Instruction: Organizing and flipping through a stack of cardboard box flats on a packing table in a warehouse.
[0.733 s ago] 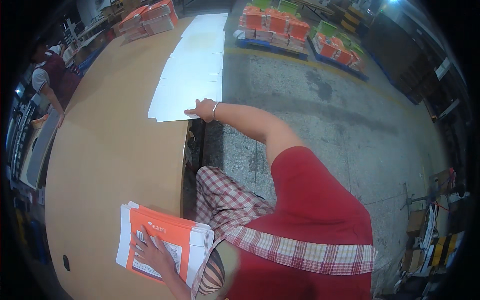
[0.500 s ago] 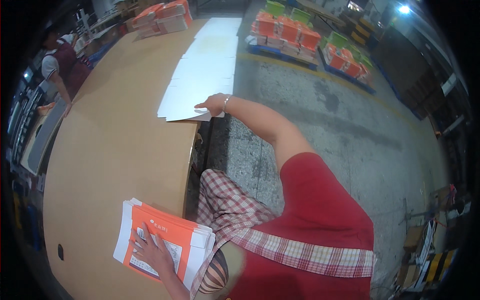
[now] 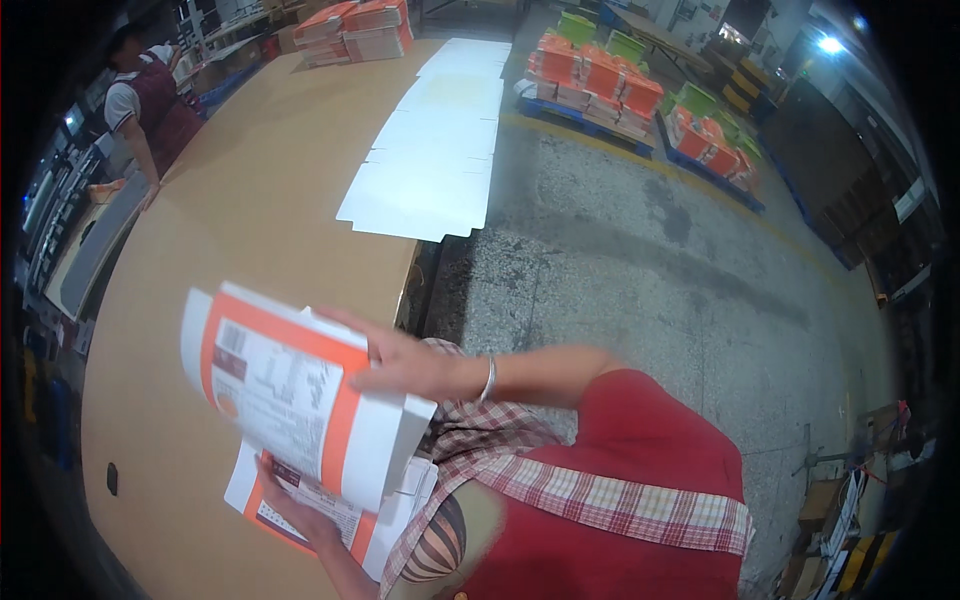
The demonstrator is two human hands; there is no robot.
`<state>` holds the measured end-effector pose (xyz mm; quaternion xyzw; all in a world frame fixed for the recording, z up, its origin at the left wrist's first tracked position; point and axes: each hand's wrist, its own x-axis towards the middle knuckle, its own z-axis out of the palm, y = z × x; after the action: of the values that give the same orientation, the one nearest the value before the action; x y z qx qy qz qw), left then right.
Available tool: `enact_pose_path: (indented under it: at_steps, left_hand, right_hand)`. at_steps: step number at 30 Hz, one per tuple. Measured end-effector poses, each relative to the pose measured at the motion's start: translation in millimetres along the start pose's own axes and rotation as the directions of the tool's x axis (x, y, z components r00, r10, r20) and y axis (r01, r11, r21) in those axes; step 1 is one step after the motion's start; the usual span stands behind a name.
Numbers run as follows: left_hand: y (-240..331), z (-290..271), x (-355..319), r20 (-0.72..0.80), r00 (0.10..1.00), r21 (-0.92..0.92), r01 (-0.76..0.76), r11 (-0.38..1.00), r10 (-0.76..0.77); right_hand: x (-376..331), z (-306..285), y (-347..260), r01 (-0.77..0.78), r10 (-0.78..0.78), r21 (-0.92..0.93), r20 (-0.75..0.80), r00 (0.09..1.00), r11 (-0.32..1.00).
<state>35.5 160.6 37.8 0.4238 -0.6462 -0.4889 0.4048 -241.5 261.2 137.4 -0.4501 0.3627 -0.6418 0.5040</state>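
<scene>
My right hand [image 3: 405,362] grips the right edge of a printed cardboard sheet [image 3: 275,375], orange and white with small panels of print. The sheet is curved, tilted and slightly blurred, raised above a stack of similar printed sheets [image 3: 385,535] at the table's near edge. On that stack rests my left hand [image 3: 300,512], its palm down and fingers stretched out; the raised sheet overhangs it and hides part of the fingers. Farther up the table lies an overlapping row of white sheets [image 3: 425,165], apart from both hands.
A long brown table [image 3: 240,190] spans the left side, with orange bundles [image 3: 355,32] at its far end and a small black object [image 3: 112,479] near its left edge. Across it stands a person [image 3: 150,110]. Loaded pallets [image 3: 590,85] sit on the floor at the back right.
My right hand has moved back from the white sheets and now holds a printed sheet above the stack. My left hand stays on the stack, now partly covered. The view has shifted slightly.
</scene>
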Motion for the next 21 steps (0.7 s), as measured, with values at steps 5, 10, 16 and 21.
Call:
enact_pose_path:
  at_steps: [5,10,16,21]
  left_hand:
    - [-0.5,-32.3,6.3,-0.002,0.967,-0.488,0.22,0.845,-0.253]
    - [7.4,-34.5,12.2,0.087,0.972,-0.413,0.233,0.881,-0.217]
    - [27.3,-25.2,3.7,0.006,0.971,-0.328,0.227,0.917,-0.238]
    - [41.7,5.8,-8.0,-0.242,0.958,0.832,0.124,0.541,0.152]
  right_hand:
    - [-31.1,53.1,51.7,-0.06,0.058,0.056,0.041,0.997,0.997]
    - [-45.8,54.3,69.2,-0.049,0.048,0.182,0.008,0.999,0.982]
    - [-42.8,32.0,74.1,-0.242,0.186,-0.734,-0.159,0.97,0.635]
    - [-36.9,14.9,67.6,-0.259,0.316,-0.843,-0.113,0.942,0.472]
